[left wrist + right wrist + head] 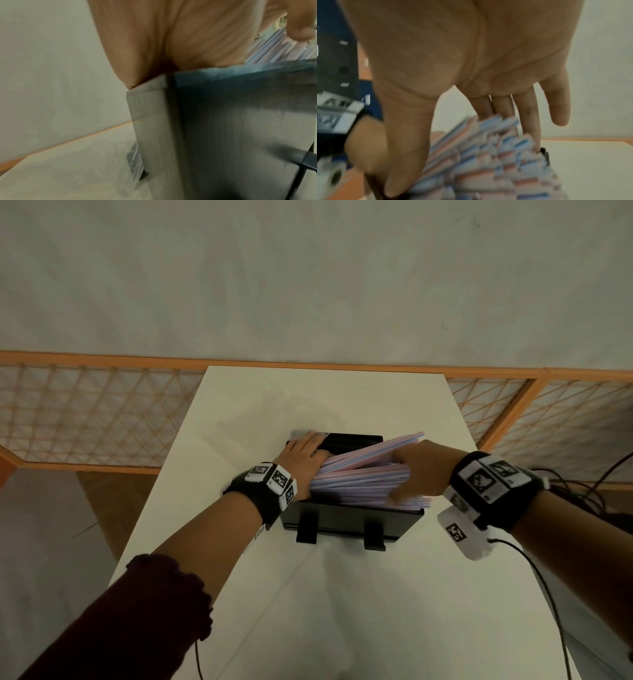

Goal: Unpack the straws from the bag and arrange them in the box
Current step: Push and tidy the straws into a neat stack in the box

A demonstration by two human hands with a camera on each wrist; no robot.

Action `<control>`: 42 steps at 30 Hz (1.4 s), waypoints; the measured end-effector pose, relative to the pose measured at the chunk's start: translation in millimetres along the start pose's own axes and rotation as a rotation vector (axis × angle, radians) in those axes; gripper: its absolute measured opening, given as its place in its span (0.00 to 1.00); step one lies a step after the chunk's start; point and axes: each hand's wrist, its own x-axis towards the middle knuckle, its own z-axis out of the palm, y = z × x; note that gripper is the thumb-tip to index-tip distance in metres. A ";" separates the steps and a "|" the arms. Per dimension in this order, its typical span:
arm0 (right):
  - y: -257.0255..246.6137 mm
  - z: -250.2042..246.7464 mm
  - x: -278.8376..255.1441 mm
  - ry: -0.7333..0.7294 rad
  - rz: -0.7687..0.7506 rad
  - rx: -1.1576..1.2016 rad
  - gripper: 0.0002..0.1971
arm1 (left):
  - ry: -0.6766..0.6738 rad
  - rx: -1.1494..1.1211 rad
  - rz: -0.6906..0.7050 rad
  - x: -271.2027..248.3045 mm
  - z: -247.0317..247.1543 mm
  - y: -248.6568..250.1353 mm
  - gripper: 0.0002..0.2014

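A black box (342, 522) stands mid-table with a thick bundle of pink and blue straws (363, 474) lying across its open top, some fanned upward at the right. My left hand (301, 457) lies flat over the box's left end, palm against the straw ends. At the right end my right hand (418, 467) has straight fingers behind the bundle and the thumb in front. The left wrist view shows the left hand's palm (171, 33) above the box wall (240, 121) and the straws (274, 51). The right wrist view shows the right hand (453, 47) spanning the straw ends (488, 162).
The white table (342, 611) is narrow, with edges close on both sides. A clear plastic bag (135, 162) lies on it behind the box. An orange lattice fence (102, 412) runs behind the table. Dark cables (582, 484) trail on the right.
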 end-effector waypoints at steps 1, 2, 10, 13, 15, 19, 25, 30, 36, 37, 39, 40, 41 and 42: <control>6.0 -1.0 -7.4 0.031 0.024 0.033 0.39 | -0.006 -0.017 0.003 0.0 -0.5 -0.8 0.42; 11.8 -1.1 -14.0 0.062 0.057 0.080 0.38 | -0.013 -0.047 0.008 -0.5 -1.2 -2.4 0.42; 15.4 39.4 -21.3 0.714 0.177 0.846 0.33 | -0.063 -0.446 0.001 -15.9 -17.8 -12.3 0.51; -3.4 62.5 -4.3 0.707 0.237 1.162 0.29 | 0.004 -0.574 -0.078 -21.0 -14.1 5.6 0.41; -16.7 73.5 9.2 0.742 0.251 1.184 0.27 | 0.135 -0.604 -0.135 -18.4 -2.8 17.1 0.31; -25.2 84.0 25.1 0.819 0.342 0.822 0.22 | 0.355 -0.391 -0.064 -15.0 16.9 15.8 0.36; -19.3 82.0 12.6 0.921 0.122 0.423 0.31 | 0.417 -0.212 0.062 -11.7 19.3 8.0 0.26; -17.6 83.7 16.8 0.693 -0.235 -0.051 0.43 | 0.407 -0.309 0.110 -10.6 21.0 5.1 0.20; -10.8 78.4 22.4 0.405 -0.195 -0.159 0.48 | 0.348 -0.253 0.143 -12.6 23.2 2.8 0.22; -10.2 80.5 21.6 0.416 -0.199 -0.156 0.46 | 0.344 -0.239 0.124 -14.7 23.6 2.6 0.23; -6.1 86.3 20.4 0.443 -0.195 -0.109 0.42 | 0.318 -0.221 0.064 -20.1 22.8 2.5 0.27; -4.0 89.0 20.4 0.459 -0.181 -0.080 0.42 | 0.284 -0.204 0.038 -23.2 22.9 2.0 0.31; -2.8 89.8 20.8 0.464 -0.164 -0.051 0.42 | 0.245 -0.172 0.024 -26.4 22.8 2.2 0.36; -2.6 89.4 21.7 0.457 -0.151 -0.033 0.43 | 0.221 -0.127 0.026 -29.8 21.8 4.0 0.41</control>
